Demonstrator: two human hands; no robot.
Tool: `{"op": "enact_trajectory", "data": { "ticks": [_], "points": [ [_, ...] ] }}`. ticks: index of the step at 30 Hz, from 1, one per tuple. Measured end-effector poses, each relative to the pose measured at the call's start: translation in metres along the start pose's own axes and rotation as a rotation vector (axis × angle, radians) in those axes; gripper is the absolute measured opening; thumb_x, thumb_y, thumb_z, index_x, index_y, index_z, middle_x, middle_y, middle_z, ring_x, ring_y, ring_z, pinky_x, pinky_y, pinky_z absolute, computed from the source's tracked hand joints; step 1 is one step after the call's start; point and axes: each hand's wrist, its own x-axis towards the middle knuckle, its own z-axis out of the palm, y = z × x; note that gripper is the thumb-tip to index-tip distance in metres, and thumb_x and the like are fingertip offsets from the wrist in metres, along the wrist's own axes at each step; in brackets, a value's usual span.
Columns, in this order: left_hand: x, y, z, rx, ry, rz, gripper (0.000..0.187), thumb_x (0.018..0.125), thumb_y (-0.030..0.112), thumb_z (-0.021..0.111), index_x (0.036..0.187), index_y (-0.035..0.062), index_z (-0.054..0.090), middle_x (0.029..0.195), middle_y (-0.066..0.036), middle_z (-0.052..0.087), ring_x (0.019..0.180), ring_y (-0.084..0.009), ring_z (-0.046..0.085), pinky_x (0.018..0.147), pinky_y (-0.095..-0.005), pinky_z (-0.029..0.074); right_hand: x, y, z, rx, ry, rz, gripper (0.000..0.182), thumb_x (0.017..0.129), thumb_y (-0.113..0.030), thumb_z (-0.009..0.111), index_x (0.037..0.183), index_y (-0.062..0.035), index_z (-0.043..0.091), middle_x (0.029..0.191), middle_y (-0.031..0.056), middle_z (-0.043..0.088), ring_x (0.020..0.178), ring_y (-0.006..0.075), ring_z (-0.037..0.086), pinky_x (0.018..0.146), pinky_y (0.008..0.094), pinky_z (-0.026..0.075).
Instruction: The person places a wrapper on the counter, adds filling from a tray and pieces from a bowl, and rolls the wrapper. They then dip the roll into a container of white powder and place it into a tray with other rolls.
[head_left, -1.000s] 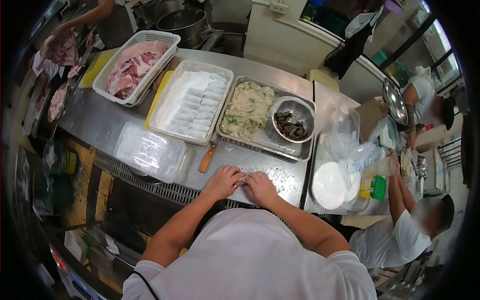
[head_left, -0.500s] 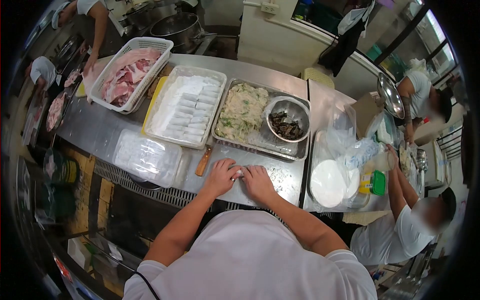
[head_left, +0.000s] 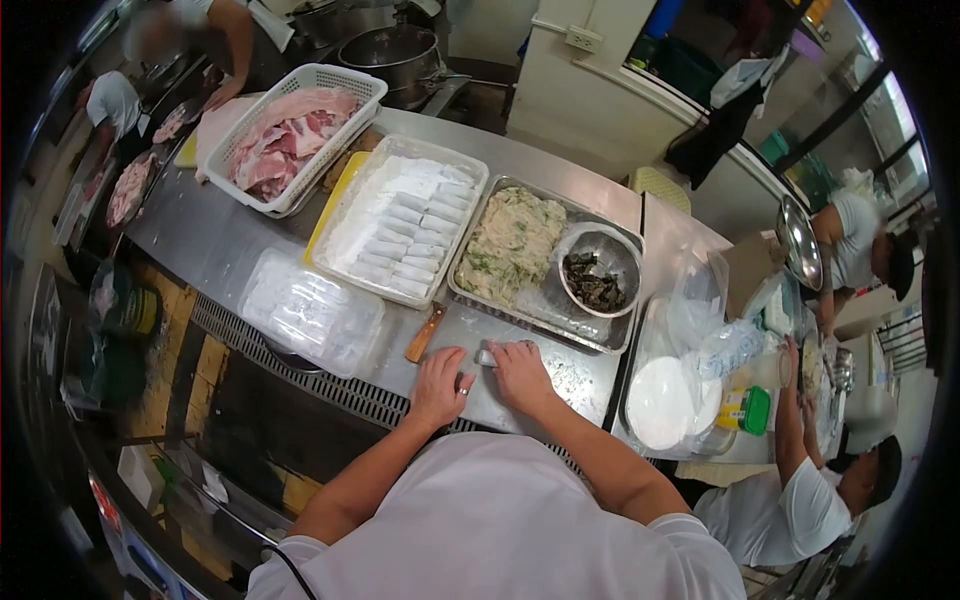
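On the steel table, my right hand (head_left: 518, 372) closes round a small white roll (head_left: 486, 357), whose end shows at the fingertips. My left hand (head_left: 439, 386) rests on the table just to the left, apart from the roll, with its fingers spread and nothing in them. A wooden-handled tool (head_left: 426, 333) lies just beyond my left hand. Behind it stands a white tray (head_left: 322, 262) with rows of white rolls (head_left: 415, 238) and white powder. To its right, a metal tray (head_left: 628, 330) bears a pale mixture with green bits (head_left: 510, 240) and a steel bowl (head_left: 628, 262) of dark pieces.
A white basket of raw meat (head_left: 290, 145) stands at the back left, with a clear lidded container (head_left: 310, 310) nearer. At right are white round sheets (head_left: 657, 402), plastic bags and a green-lidded tub (head_left: 745, 410). Co-workers stand at both sides.
My hands have moved apart; the left has let go of the roll, which stays at my right hand. The view has turned slightly, and the person at lower right has leaned.
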Motion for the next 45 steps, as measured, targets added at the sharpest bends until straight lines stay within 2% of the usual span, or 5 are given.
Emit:
{"op": "enact_trajectory", "data": {
  "ticks": [13,21,27,37,45],
  "points": [
    [0.011,-0.002,0.002,0.024,0.015,-0.039,0.05,0.098,0.026,0.074,0.14,0.0018,0.062,0.139,-0.017,0.064,0.13,-0.038,0.059,0.113,-0.0502,0.044,0.214,0.017,-0.112,0.849,0.16,0.302,0.041,0.09,-0.015,0.075,0.126,0.0057,0.074,0.108,0.0271,0.079,0.103,0.0338,0.079,0.092,0.0433,0.06],
    [0.008,-0.007,0.003,0.018,-0.005,-0.078,0.048,0.1,0.03,0.073,0.138,0.003,0.064,0.14,-0.017,0.065,0.132,-0.0376,0.06,0.114,-0.0501,0.046,0.394,0.031,-0.082,0.482,0.115,0.104,0.042,0.085,-0.019,0.08,0.123,0.0004,0.078,0.114,0.0234,0.08,0.106,0.0422,0.077,0.096,0.0466,0.06],
    [0.005,-0.007,0.004,-0.008,-0.012,-0.101,0.049,0.099,0.03,0.075,0.139,0.0023,0.065,0.14,-0.017,0.066,0.131,-0.038,0.061,0.113,-0.0511,0.047,0.456,0.03,-0.059,-0.021,-0.34,0.004,0.043,0.085,-0.013,0.073,0.127,-0.006,0.08,0.122,0.0223,0.08,0.116,0.0399,0.076,0.102,0.0439,0.059],
    [0.009,-0.003,0.0,-0.036,0.015,-0.082,0.049,0.098,0.028,0.076,0.138,0.0028,0.064,0.138,-0.018,0.066,0.13,-0.0392,0.061,0.114,-0.0516,0.046,0.436,0.024,-0.072,0.043,-0.238,-0.109,0.048,0.089,-0.009,0.066,0.134,-0.0187,0.08,0.13,0.0214,0.077,0.124,0.0371,0.072,0.107,0.0472,0.058],
    [0.008,-0.004,0.0,-0.022,-0.006,-0.07,0.052,0.099,0.032,0.072,0.14,0.0027,0.063,0.143,-0.016,0.064,0.135,-0.0367,0.058,0.115,-0.0504,0.043,0.239,0.006,-0.109,0.516,0.264,-0.017,0.031,0.093,-0.014,0.072,0.121,-0.0028,0.08,0.113,0.0254,0.075,0.111,0.0442,0.071,0.096,0.0497,0.057]
  ]
}}
